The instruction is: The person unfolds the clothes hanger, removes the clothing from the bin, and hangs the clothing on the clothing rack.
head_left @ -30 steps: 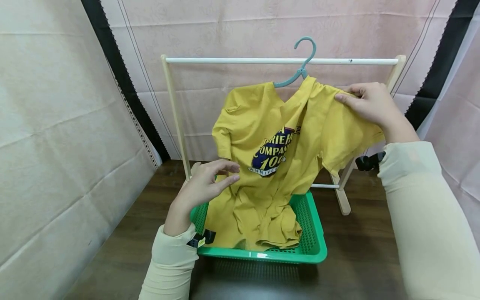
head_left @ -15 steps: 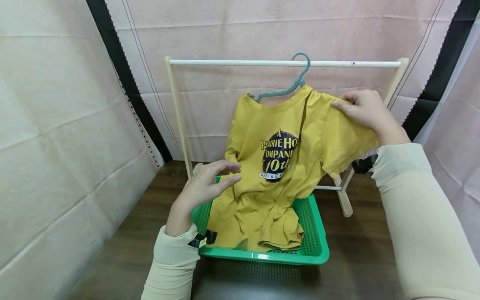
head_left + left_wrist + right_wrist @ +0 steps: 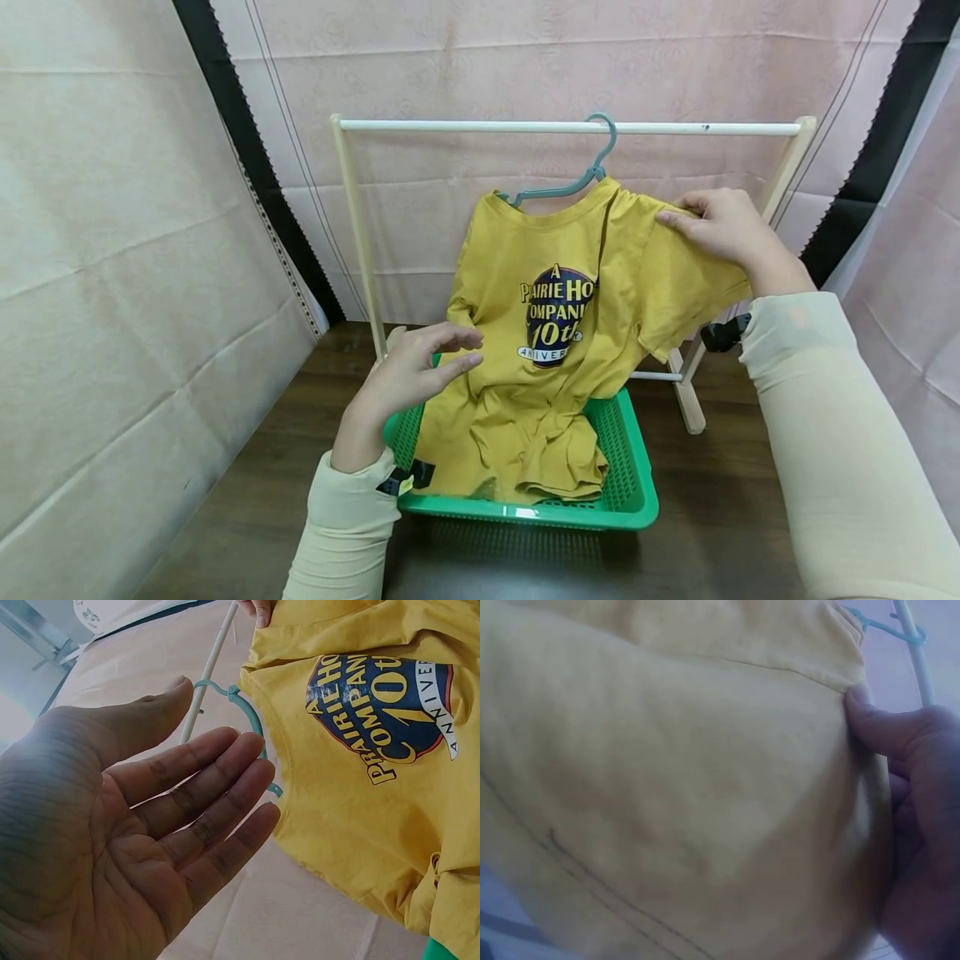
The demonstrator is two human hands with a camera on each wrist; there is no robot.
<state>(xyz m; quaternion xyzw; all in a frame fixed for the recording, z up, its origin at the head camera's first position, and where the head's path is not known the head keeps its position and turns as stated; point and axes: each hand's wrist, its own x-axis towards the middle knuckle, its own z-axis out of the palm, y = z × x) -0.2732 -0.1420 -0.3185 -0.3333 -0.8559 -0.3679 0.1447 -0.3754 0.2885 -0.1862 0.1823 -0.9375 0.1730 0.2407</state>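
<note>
A yellow T-shirt with a dark printed badge on its chest hangs on a blue-green hanger. The hanger's hook is over the white bar in the head view, and one hanger arm shows inside the neckline; the other is hidden by cloth. My right hand pinches the shirt at the shoulder and sleeve, thumb in front, other fingers behind. My left hand floats in front of the shirt's lower left side, fingers loosely bent and holding nothing. In the left wrist view its palm is spread beside the neckline.
The shirt's lower part lies bunched in a green plastic basket on a dark wooden table. A white rack stands behind, its right foot on the table. Pale cloth walls surround the table.
My right hand has lowered and shifted slightly left with the shirt. The hanger has come down onto the bar, and the shirt front has turned to face forward. My left hand has barely moved.
</note>
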